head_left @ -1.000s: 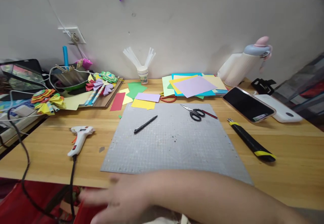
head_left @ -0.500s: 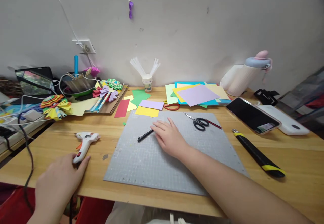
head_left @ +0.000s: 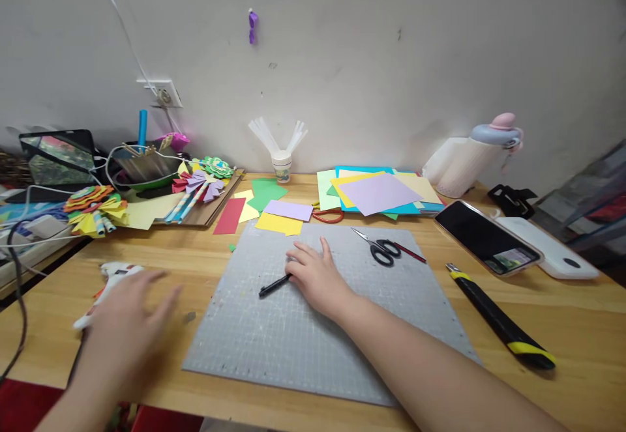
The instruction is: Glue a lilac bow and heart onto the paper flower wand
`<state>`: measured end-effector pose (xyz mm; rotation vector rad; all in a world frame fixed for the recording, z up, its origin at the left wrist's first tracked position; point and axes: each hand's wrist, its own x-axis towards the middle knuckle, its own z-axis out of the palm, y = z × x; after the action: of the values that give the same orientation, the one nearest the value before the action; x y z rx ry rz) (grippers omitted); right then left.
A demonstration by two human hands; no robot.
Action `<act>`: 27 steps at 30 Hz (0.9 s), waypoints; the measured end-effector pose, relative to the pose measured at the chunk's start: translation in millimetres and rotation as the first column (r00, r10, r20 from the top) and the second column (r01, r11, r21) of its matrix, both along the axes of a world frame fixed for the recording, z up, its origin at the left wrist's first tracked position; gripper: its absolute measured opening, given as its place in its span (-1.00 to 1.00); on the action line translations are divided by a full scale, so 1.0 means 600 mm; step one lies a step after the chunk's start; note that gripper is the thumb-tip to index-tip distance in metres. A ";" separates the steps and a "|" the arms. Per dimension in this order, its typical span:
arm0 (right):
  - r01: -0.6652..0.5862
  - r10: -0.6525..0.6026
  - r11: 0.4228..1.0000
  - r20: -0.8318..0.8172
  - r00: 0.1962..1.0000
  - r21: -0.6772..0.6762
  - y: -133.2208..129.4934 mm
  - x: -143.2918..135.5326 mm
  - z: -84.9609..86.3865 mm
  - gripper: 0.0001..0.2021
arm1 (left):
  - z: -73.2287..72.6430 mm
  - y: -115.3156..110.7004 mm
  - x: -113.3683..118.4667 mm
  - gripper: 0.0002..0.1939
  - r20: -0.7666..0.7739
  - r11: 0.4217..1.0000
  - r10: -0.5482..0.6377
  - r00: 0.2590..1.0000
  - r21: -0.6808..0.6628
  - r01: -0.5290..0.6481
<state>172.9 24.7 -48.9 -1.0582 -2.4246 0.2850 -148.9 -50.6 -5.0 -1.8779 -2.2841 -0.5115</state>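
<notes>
My left hand point(head_left: 124, 318), smeared by motion, hovers over a white hot glue gun point(head_left: 117, 272) at the left of the desk; its thumb and fingers are spread, and it covers part of the gun. My right hand point(head_left: 320, 282) rests palm down on the grey cutting mat point(head_left: 274, 347), fingers bent over one end of a black pen point(head_left: 274, 285). The pen's other end points left. Black-handled scissors point(head_left: 381, 249) lie on the mat beyond my right hand, beside a dark red stick-like piece point(head_left: 411, 253).
Coloured paper pieces point(head_left: 283, 223) and a paper stack point(head_left: 379, 194) lie along the back, near a cup of white sticks point(head_left: 282, 168). Paper flowers point(head_left: 100, 207) sit at left. A utility knife point(head_left: 499, 318), phone point(head_left: 489, 236) and bottle point(head_left: 460, 165) are at right.
My left hand has let go of the glue gun's handle and lifted, fingers spreading; the gun lies further left. My right hand stays at the pen. The view has shifted slightly.
</notes>
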 end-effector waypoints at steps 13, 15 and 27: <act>0.193 -0.200 0.978 0.108 0.974 0.077 0.013 0.044 0.008 -0.92 | 0.015 0.191 0.214 -0.45 0.011 0.919 -0.275 0.961 -0.289 0.267; 0.199 -0.206 0.978 0.137 0.969 0.061 0.023 0.053 0.007 -0.92 | 0.010 0.242 0.180 -0.38 -0.071 0.962 -0.117 0.991 -0.257 0.095; -0.023 0.037 0.996 0.156 0.987 -0.088 0.052 0.107 0.031 -0.63 | -0.007 0.350 0.177 -0.48 -0.114 0.943 -0.267 0.957 -0.234 0.235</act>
<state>237.0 55.9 -30.3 -1.1204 -2.5918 0.3293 -42.8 159.6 -9.3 -2.2473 -2.0924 -0.1474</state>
